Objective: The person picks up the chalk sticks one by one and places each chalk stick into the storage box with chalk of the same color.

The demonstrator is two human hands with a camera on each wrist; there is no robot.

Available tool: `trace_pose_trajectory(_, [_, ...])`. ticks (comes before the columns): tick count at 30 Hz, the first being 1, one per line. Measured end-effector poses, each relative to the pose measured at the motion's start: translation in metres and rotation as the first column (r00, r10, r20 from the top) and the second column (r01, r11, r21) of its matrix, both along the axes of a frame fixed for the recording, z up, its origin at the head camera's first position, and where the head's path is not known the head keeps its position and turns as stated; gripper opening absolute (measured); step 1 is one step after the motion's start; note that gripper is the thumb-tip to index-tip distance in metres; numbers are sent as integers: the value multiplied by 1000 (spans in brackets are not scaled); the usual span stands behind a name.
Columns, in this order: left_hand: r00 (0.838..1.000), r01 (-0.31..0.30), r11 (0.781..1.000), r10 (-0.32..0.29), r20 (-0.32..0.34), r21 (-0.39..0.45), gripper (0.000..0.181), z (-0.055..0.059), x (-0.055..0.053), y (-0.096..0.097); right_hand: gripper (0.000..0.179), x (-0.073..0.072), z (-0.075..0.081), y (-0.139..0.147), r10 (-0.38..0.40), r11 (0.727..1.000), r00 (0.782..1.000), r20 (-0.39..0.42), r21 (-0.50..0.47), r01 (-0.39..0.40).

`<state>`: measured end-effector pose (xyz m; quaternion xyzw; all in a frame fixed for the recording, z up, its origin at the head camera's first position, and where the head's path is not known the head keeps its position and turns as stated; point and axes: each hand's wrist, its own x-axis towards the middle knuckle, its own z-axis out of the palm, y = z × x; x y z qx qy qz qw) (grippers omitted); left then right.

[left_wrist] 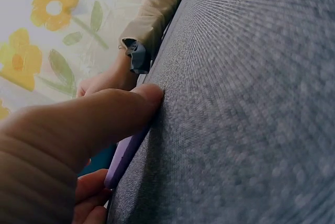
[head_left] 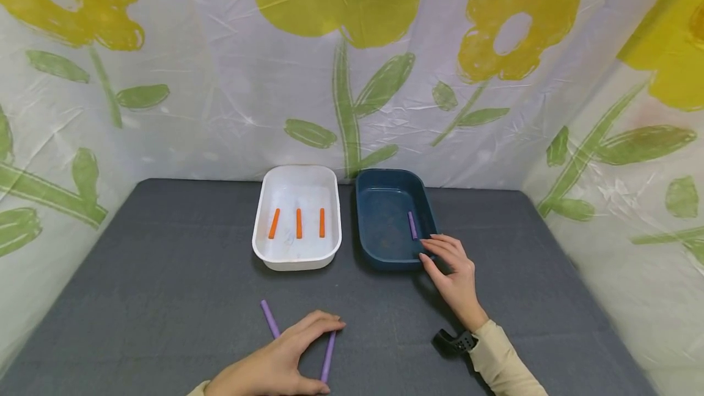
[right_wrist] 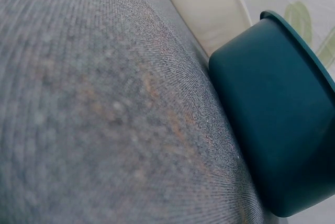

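Note:
In the head view my left hand (head_left: 280, 356) spans a purple stick (head_left: 328, 356) lying on the table, thumb at its near end and fingertips at its far end. The left wrist view shows the same purple stick (left_wrist: 128, 153) between thumb and fingers. Another purple stick (head_left: 269, 318) lies partly hidden behind that hand. My right hand (head_left: 453, 274) is at the near right corner of a dark blue tub (head_left: 385, 258), fingertips over its rim and nothing held. Inside the tub, close to those fingertips, lies a purple stick (head_left: 412, 225).
A white tub (head_left: 297, 264) stands left of the blue one, with three orange sticks (head_left: 299, 223) laid in it. Both tubs are at the back of the grey cloth-covered table (head_left: 165, 286). A flower-printed curtain (head_left: 220, 90) hangs behind and at the sides.

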<state>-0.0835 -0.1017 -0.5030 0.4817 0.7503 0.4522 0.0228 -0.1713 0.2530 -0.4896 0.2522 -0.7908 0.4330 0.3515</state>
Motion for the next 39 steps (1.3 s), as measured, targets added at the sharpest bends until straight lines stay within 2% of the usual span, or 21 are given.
trace_pose_trajectory(10, [994,4,999,0,111,-37,75,4,3,-2,32,-2,-1,1,19,999,1000,-8,39,-18])
trace_pose_trajectory(14, [994,10,1000,-7,109,-27,74,5,2,-2,37,-2,-1,0,17,997,1000,3,76,-17])
trace_pose_trajectory(17, [997,13,1000,-12,75,-19,73,4,1,-1,40,0,1,-1,0,996,1000,19,88,-1])
trace_pose_trajectory(19, [996,16,1000,-14,83,-14,72,3,1,0,42,0,2,-3,-18,996,1000,22,89,16])
trace_pose_trajectory(23, [999,20,1000,-20,39,0,72,1,0,0,43,1,3,-5,-50,996,999,-4,71,50])
trace_pose_trajectory(29, [1000,24,1000,-24,20,14,71,0,-1,1,41,2,5,-8,-66,996,997,-43,59,68])
trace_pose_trajectory(35, [1000,29,999,-29,-4,35,72,-3,-2,1,36,9,21,-17,-49,998,997,-55,40,51])
trace_pose_trajectory(39, [999,31,999,-31,-8,42,72,-4,-2,1,34,12,26,-20,-46,998,996,-73,32,49])
